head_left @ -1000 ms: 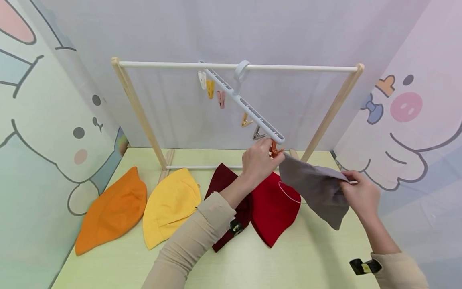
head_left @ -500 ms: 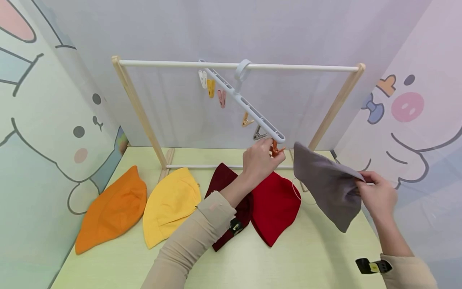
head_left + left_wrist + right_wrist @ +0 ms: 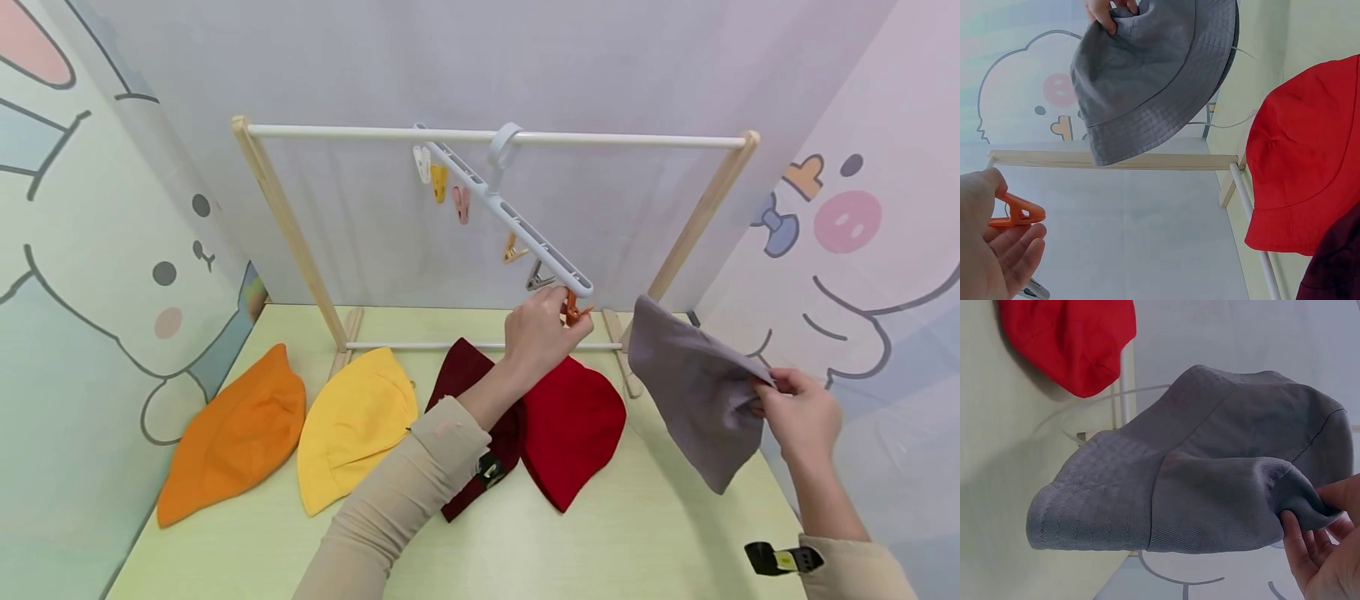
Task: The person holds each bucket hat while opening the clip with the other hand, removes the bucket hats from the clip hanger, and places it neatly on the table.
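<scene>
My right hand (image 3: pixel 797 414) pinches the edge of a grey bucket hat (image 3: pixel 693 392), held in the air at the right of the table; the right wrist view shows the grey hat (image 3: pixel 1210 469) close up with my fingertips (image 3: pixel 1310 550) on its rim. My left hand (image 3: pixel 542 330) pinches an orange clip (image 3: pixel 573 312) that hangs from the low end of a tilted white clip hanger (image 3: pixel 510 218). In the left wrist view the orange clip (image 3: pixel 1017 211) sits between my thumb and fingers, with the grey hat (image 3: pixel 1154 69) apart from it, above.
The hanger hooks over the white rail (image 3: pixel 495 137) of a wooden rack with several more clips. On the pale green table (image 3: pixel 645 533) lie an orange hat (image 3: pixel 236 433), a yellow hat (image 3: pixel 352 425), a dark red hat (image 3: pixel 468 375) and a red hat (image 3: pixel 570 429). Cartoon-printed walls enclose three sides.
My right hand has carried the grey hat to the right, away from the orange clip. The left hand has stayed on the clip.
</scene>
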`<state>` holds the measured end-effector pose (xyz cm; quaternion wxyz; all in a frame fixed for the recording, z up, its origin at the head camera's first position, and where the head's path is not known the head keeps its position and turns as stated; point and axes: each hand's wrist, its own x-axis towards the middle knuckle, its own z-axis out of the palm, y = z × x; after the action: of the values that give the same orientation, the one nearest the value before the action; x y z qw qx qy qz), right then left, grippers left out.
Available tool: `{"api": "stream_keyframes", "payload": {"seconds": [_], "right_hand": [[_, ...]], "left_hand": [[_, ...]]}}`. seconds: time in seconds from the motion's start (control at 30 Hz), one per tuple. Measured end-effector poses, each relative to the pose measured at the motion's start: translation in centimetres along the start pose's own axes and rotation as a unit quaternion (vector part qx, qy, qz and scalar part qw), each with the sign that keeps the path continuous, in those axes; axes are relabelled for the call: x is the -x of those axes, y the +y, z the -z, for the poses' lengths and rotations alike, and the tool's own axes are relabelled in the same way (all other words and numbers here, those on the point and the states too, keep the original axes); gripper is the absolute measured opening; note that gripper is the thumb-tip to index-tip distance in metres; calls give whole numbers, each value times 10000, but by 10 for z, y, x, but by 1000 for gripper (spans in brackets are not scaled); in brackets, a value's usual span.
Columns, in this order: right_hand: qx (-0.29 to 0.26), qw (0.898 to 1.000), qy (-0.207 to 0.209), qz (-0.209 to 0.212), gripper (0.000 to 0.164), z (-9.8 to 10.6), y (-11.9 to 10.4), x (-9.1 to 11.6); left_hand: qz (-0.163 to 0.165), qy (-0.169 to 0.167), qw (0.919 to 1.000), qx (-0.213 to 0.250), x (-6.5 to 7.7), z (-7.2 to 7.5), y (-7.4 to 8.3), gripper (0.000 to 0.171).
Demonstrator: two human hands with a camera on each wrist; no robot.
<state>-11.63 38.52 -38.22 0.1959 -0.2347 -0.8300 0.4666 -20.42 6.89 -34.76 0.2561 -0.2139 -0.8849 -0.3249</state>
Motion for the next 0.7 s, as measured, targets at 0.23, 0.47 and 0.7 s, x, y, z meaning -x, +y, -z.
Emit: {"api": "stream_keyframes", "payload": {"seconds": [0.23, 0.47, 0.7], "right_hand": [[139, 9993, -226, -272, 7, 0, 15, -1], [82, 9977, -436, -519, 5, -3, 34, -4], [505, 9947, -574, -683, 21, -8, 49, -5]], "left_hand": [[54, -38, 10000, 53, 0, 0, 0, 14], [73, -61, 9999, 33, 1, 2, 1, 13], [21, -55, 10000, 16, 1, 2, 1, 13]]}}
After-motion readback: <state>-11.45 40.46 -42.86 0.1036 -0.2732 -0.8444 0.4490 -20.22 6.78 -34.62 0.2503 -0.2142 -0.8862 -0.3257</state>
